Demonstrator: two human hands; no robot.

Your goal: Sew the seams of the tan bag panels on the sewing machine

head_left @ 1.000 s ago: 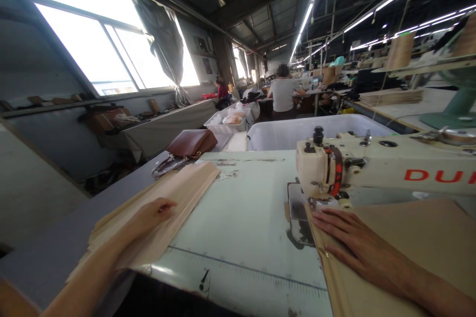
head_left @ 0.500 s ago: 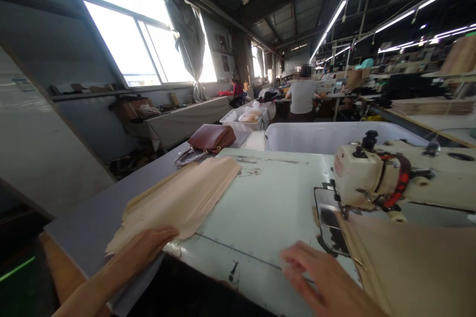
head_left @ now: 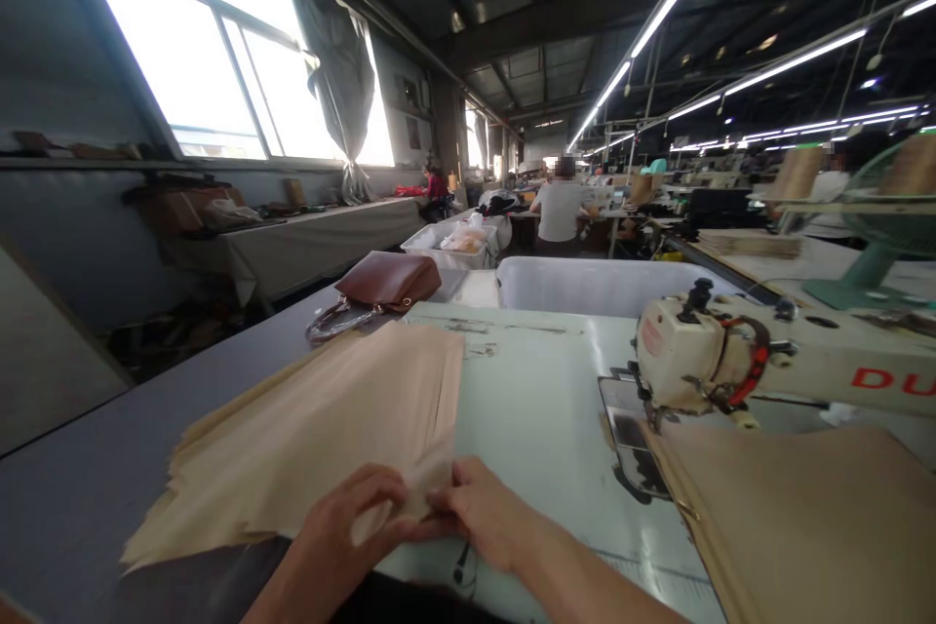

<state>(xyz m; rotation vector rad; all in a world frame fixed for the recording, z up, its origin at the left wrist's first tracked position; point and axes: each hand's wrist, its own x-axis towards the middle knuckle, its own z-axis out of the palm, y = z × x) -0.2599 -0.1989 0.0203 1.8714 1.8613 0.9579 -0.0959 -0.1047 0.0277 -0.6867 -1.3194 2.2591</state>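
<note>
A stack of thin beige sheets [head_left: 292,429], fabric or paper, lies across the left part of the pale green machine bed. At its near right corner, my left hand [head_left: 347,526] pinches the edge of the top sheet, which bends up between thumb and fingers. My right hand [head_left: 487,507] meets it there, thumb and fingers closed on the same corner. To the right stands a cream sewing machine [head_left: 680,351]. Under its presser foot rests another beige piece [head_left: 804,507], with a small metal clip [head_left: 687,510] at its left edge.
A brown leather handbag [head_left: 387,281] sits behind the stack on the grey table. Beyond the machine bed is a large white plastic bin [head_left: 600,285]. A green fan [head_left: 870,244] stands at the right. A person [head_left: 560,210] in a light top sits farther back.
My right hand has moved left from the bare machine bed to the stack's corner. My left hand has shifted right along the near edge, and the corner is now lifted. The view has turned right.
</note>
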